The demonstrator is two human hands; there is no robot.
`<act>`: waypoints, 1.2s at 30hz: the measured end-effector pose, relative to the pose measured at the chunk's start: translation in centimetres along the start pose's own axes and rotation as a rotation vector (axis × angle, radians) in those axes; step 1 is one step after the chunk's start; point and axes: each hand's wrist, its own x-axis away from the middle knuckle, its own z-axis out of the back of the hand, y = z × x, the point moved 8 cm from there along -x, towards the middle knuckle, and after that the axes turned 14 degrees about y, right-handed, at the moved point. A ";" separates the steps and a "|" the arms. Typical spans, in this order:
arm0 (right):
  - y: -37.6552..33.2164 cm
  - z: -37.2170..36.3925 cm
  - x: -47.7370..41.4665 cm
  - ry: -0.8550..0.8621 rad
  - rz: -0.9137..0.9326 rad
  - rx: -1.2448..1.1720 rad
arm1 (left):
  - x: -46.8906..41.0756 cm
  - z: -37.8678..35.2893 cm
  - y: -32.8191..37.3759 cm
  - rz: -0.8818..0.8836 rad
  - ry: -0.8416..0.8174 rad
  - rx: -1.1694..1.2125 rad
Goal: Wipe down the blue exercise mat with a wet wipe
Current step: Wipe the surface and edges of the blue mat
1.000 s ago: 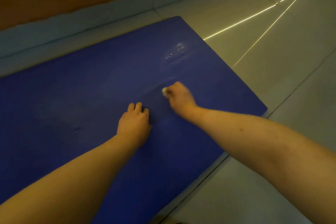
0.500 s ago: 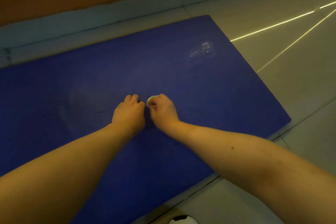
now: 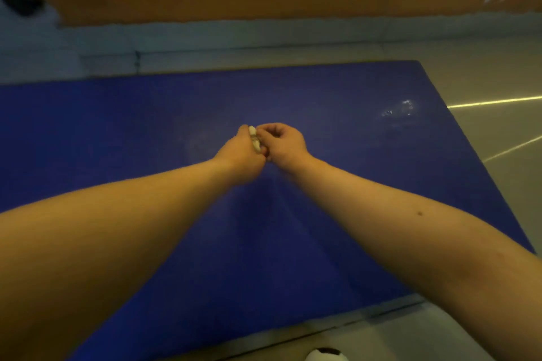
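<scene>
The left forearm (image 3: 117,228) and the right forearm (image 3: 410,223) are stretched forward bare and drawn together, so that the hands meet at the centre of the view. The left hand (image 3: 242,152) is seen from its back, with the fingers pointed away and closed upon a small white wipe (image 3: 254,139) along its inner edge. The right hand (image 3: 284,142) is turned inward with its fingers curled, and the same wipe is pinched at their tips. The wrists are held just apart.

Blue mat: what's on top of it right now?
Glistening droplets sit near the far right corner of the blue mat. At mid-mat the left hand and right hand pinch the wet wipe between them. The forearms hide the surface beneath them.
</scene>
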 end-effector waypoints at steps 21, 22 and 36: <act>-7.3 2.4 -1.0 0.190 -0.674 0.125 | -5.8 4.3 6.8 -0.161 -0.197 -0.087; -6.6 2.7 -1.0 0.177 -0.693 0.085 | -5.7 3.8 7.0 -0.163 -0.219 -0.075; 2.1 24.6 -6.7 0.349 0.094 0.924 | -0.1 -12.3 10.6 -0.300 -0.302 -0.408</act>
